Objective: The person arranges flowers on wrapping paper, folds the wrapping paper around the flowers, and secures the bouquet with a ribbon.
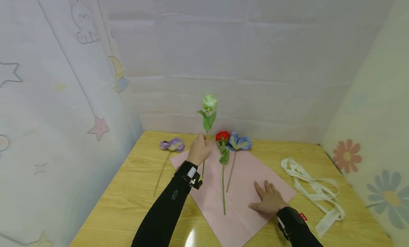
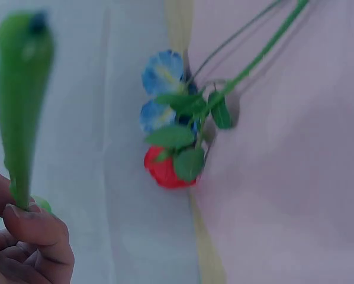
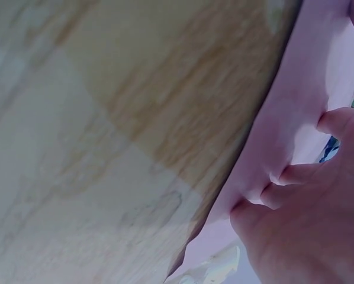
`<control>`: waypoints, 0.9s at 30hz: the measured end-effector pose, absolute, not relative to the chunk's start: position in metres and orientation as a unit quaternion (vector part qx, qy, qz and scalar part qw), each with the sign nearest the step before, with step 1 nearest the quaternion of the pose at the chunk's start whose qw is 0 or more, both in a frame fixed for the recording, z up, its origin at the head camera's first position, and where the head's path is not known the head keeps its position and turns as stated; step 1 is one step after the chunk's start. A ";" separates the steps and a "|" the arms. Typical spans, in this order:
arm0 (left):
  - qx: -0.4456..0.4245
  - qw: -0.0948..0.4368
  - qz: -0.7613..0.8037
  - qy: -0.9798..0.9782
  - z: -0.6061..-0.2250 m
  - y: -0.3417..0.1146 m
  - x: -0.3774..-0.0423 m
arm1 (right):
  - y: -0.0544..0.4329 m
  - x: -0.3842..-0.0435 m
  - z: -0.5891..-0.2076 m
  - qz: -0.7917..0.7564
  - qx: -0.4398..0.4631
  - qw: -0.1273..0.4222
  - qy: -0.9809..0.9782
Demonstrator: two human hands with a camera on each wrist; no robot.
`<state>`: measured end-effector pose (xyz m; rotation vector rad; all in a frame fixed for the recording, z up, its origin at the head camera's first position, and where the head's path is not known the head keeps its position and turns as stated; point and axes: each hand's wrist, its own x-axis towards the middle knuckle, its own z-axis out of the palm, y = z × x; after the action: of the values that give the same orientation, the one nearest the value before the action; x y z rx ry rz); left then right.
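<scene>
My left hand (image 1: 199, 149) pinches the green stem (image 2: 23, 106) of a pale green-white rose (image 1: 210, 103) between thumb and fingers. The bloom points toward the back wall, and the stem runs down over a pink sheet of wrapping paper (image 1: 246, 208). To the right of that hand, a red rose (image 1: 222, 136) and a blue flower (image 1: 240, 142) lie side by side on the paper. My right hand (image 1: 268, 201) rests on the sheet's right part with its fingers spread; in the right wrist view its fingertips touch the paper (image 3: 283, 130) near an edge.
A purple flower (image 1: 173, 144) with a thin stem lies on the wooden table (image 1: 124, 201), left of the paper. A loosely looped white ribbon (image 1: 319, 195) lies at the right. Light printed sheets form the back wall (image 1: 255, 62) and both sides.
</scene>
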<state>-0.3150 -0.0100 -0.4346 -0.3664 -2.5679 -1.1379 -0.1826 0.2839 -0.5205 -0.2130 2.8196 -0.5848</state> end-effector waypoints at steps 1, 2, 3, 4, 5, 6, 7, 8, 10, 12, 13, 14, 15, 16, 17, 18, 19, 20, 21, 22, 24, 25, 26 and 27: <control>-0.133 0.139 -0.399 -0.897 -0.440 0.001 -0.315 | 0.282 -0.183 -0.521 -0.201 -0.072 0.128 0.969; -0.137 0.120 -0.404 -0.897 -0.446 0.011 -0.315 | 0.281 -0.183 -0.521 -0.201 -0.072 0.129 0.969; -0.138 0.104 -0.407 -0.897 -0.454 0.020 -0.315 | 0.279 -0.183 -0.522 -0.198 -0.072 0.129 0.969; -0.138 0.089 -0.407 -0.898 -0.463 0.029 -0.314 | 0.278 -0.183 -0.524 -0.197 -0.071 0.130 0.969; -0.135 0.074 -0.411 -0.899 -0.472 0.036 -0.314 | 0.276 -0.183 -0.525 -0.195 -0.072 0.130 0.970; -0.131 0.062 -0.410 -0.901 -0.482 0.042 -0.313 | 0.275 -0.183 -0.526 -0.196 -0.073 0.130 0.969; -0.127 0.053 -0.409 -0.902 -0.492 0.047 -0.312 | 0.273 -0.184 -0.527 -0.195 -0.074 0.130 0.969; -0.122 0.043 -0.410 -0.903 -0.502 0.051 -0.310 | 0.272 -0.184 -0.528 -0.195 -0.074 0.131 0.969; -0.108 0.036 -0.401 -0.909 -0.521 0.056 -0.307 | 0.269 -0.183 -0.529 -0.195 -0.076 0.131 0.969; -0.088 0.039 -0.381 -0.919 -0.536 0.059 -0.302 | 0.266 -0.183 -0.530 -0.199 -0.076 0.131 0.968; -0.078 0.045 -0.370 -0.925 -0.542 0.059 -0.300 | 0.264 -0.183 -0.532 -0.201 -0.076 0.132 0.968; -0.068 0.053 -0.360 -0.929 -0.547 0.058 -0.298 | 0.262 -0.183 -0.534 -0.204 -0.077 0.133 0.967; -0.059 0.065 -0.346 -0.934 -0.550 0.058 -0.297 | 0.261 -0.184 -0.536 -0.205 -0.078 0.133 0.967; -0.051 0.073 -0.337 -0.937 -0.551 0.059 -0.295 | 0.261 -0.184 -0.539 -0.204 -0.079 0.132 0.967; -0.047 0.082 -0.329 -0.940 -0.551 0.059 -0.293 | 0.261 -0.185 -0.542 -0.202 -0.080 0.132 0.967; -0.047 0.093 -0.324 -0.940 -0.550 0.059 -0.293 | 0.262 -0.185 -0.543 -0.203 -0.081 0.131 0.967; -0.045 0.104 -0.318 -0.941 -0.548 0.059 -0.292 | 0.262 -0.186 -0.544 -0.201 -0.084 0.129 0.968; -0.046 0.113 -0.312 -0.942 -0.545 0.059 -0.292 | 0.263 -0.186 -0.544 -0.198 -0.084 0.128 0.968; -0.045 0.119 -0.307 -0.943 -0.542 0.058 -0.292 | 0.264 -0.187 -0.544 -0.194 -0.083 0.128 0.969; -0.044 0.126 -0.304 -0.943 -0.540 0.056 -0.293 | 0.265 -0.186 -0.543 -0.193 -0.082 0.128 0.969; -0.042 0.143 -0.299 -0.942 -0.533 0.051 -0.296 | 0.266 -0.187 -0.538 -0.197 -0.078 0.134 0.968; -0.040 0.153 -0.295 -0.942 -0.530 0.047 -0.298 | 0.267 -0.187 -0.537 -0.195 -0.076 0.136 0.968; -0.035 0.160 -0.290 -0.943 -0.527 0.042 -0.300 | 0.268 -0.187 -0.536 -0.194 -0.074 0.140 0.968; -0.031 0.170 -0.287 -0.942 -0.522 0.035 -0.303 | 0.269 -0.187 -0.535 -0.194 -0.073 0.143 0.968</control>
<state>-0.3033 0.0353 -0.5224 -0.0889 -2.6773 -0.8151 -0.1872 0.2695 -0.5351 -0.2118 2.7914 -0.5582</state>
